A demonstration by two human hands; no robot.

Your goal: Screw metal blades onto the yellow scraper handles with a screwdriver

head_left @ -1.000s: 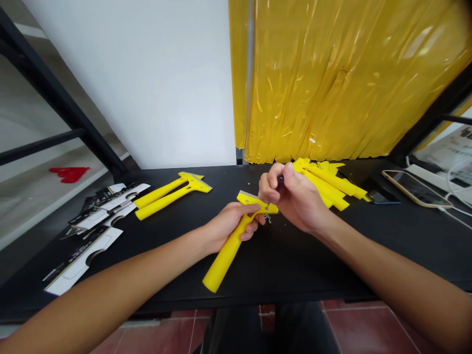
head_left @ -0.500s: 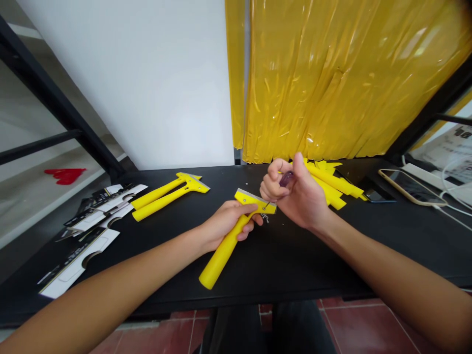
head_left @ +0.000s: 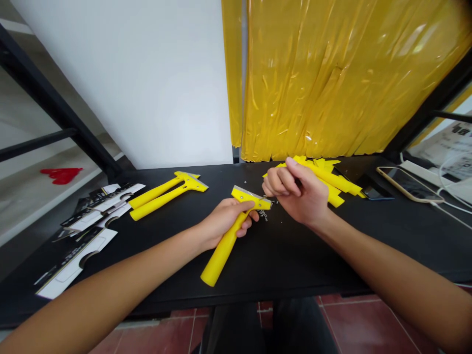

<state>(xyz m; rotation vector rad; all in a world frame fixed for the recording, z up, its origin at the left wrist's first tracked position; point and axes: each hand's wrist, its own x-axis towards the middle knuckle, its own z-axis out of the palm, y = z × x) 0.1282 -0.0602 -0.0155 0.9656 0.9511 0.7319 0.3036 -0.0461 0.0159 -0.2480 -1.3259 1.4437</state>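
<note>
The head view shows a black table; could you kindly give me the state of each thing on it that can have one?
left hand: closed round the scraper handle
yellow scraper: held tilted, metal blade at its head
right hand: curled shut beside the scraper head, contents hidden
two yellow scrapers: lying side by side
yellow pieces: heaped together
smartphone: lying flat, screen dark
packaging cards: lying loose, some overlapping

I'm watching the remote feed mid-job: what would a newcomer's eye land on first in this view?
The shiny yellow plastic sheeting hanging behind the black table stands out first. Below it, near the centre, the person's left hand holds a bright yellow scraper, with the right hand close to its head. Next come a heap of yellow parts behind the right hand and two more scrapers to the left.
</note>
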